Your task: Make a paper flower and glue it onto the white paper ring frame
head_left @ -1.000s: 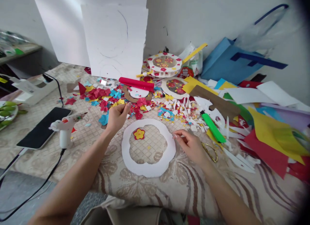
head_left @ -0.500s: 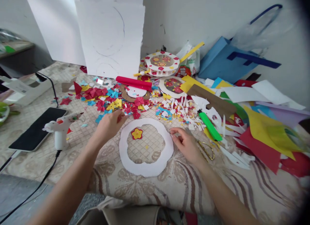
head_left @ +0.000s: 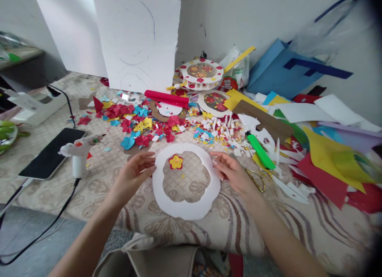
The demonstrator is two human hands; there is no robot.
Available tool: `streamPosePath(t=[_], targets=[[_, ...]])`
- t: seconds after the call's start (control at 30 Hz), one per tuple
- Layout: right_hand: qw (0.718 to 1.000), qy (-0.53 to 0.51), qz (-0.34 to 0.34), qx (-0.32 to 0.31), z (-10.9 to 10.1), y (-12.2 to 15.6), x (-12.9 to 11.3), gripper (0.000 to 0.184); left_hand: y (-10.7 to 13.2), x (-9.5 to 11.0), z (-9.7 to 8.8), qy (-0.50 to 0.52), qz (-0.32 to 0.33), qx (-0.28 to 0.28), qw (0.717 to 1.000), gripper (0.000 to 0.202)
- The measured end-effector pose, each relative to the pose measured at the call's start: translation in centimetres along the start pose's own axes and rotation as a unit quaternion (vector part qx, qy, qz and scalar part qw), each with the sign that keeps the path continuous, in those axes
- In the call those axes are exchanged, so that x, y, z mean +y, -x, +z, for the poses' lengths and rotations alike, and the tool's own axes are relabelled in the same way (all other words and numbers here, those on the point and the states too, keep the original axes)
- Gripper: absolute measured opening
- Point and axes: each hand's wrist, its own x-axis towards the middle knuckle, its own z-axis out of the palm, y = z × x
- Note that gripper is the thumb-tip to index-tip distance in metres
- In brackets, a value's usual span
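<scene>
A white foam or card ring (head_left: 186,210) with a wavy inner edge is in front of me, slightly off the patterned cloth. My left hand (head_left: 135,171) has its thumb and fingers at the ring's left edge. The right edge is between the thumb and fingers of my right hand (head_left: 231,171). Inside the opening, at upper left, sits a yellow flower on a red one (head_left: 176,162). The cloth shows through the opening; whether clear film spans it I cannot tell. Gold-handled scissors (head_left: 257,181) lie beside my right hand.
A white glue gun (head_left: 79,159) stands by a phone (head_left: 49,153) on the left, its cord trailing down. Paper flowers (head_left: 119,112) and scraps are heaped behind the ring. A green cutter (head_left: 261,152) and coloured sheets (head_left: 331,161) lie right. A decorated round piece (head_left: 201,72) stands at the back.
My left hand has come down from the paper flowers to the ring's left edge. The ring looks slightly raised and nearer, and the flower has shifted with it. The view has tilted a little.
</scene>
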Motion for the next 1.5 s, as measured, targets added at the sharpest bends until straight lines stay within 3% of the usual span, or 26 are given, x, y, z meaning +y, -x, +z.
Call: streamPosePath(t=[0.13, 0.23, 0.33, 0.4, 0.47, 0.7, 0.8, 0.9, 1.03, 1.13, 1.23, 1.37, 1.5], targets=[[0.992, -0.028, -0.071, 0.1, -0.4, 0.0, 0.0, 0.027, 0.0, 0.6, -1.5, 0.051, -0.025, 0.02, 0.998, 0.042], [0.982, 0.002, -0.114, 0.151, -0.3, 0.0, -0.1, 0.02, -0.2, 1.9, -3.8, 0.112, -0.028, 0.111, 0.987, 0.041], [0.985, 0.106, -0.132, 0.037, 1.1, 0.2, -0.5, 0.013, -0.7, 3.8, -5.5, 0.176, 0.016, 0.207, 0.962, 0.033], [0.965, 0.188, -0.165, -0.076, 2.6, 0.3, -0.7, 0.011, -1.0, 5.0, -5.8, 0.196, 0.043, 0.232, 0.952, 0.026], [0.935, 0.257, -0.2, -0.142, 4.2, 0.2, -0.8, 0.011, -1.3, 5.7, -5.7, 0.209, 0.061, 0.24, 0.946, 0.023], [0.859, 0.436, -0.215, -0.158, 6.7, -0.6, -0.9, 0.004, -1.5, 5.7, -5.4, 0.266, 0.065, 0.224, 0.935, 0.025], [0.854, 0.446, -0.211, -0.162, 6.8, -0.7, -1.2, 0.003, -1.2, 5.4, -5.8, 0.262, 0.057, 0.236, 0.934, 0.025], [0.877, 0.4, -0.215, -0.155, 6.7, -0.5, -1.3, 0.007, -0.8, 5.2, -6.1, 0.251, 0.049, 0.241, 0.936, 0.026], [0.943, 0.244, -0.169, -0.149, 6.3, 0.1, -1.2, 0.006, -0.3, 5.1, -6.3, 0.233, 0.041, 0.257, 0.937, 0.025], [0.962, 0.18, -0.159, -0.132, 5.3, 0.2, -1.4, 0.01, 0.2, 5.2, -6.3, 0.217, 0.038, 0.257, 0.941, 0.026], [0.955, 0.212, -0.199, -0.056, 3.1, -1.3, -1.9, 0.011, 0.5, 5.2, -6.2, 0.21, 0.035, 0.253, 0.944, 0.026], [0.934, 0.255, -0.24, 0.067, -0.4, -5.8, -2.7, 0.017, 0.3, 5.0, -5.9, 0.209, 0.023, 0.261, 0.942, 0.029], [0.916, 0.277, -0.277, 0.089, -2.0, -8.0, -4.9, 0.014, 0.5, 5.7, -5.7, 0.183, 0.009, 0.257, 0.949, 0.031]])
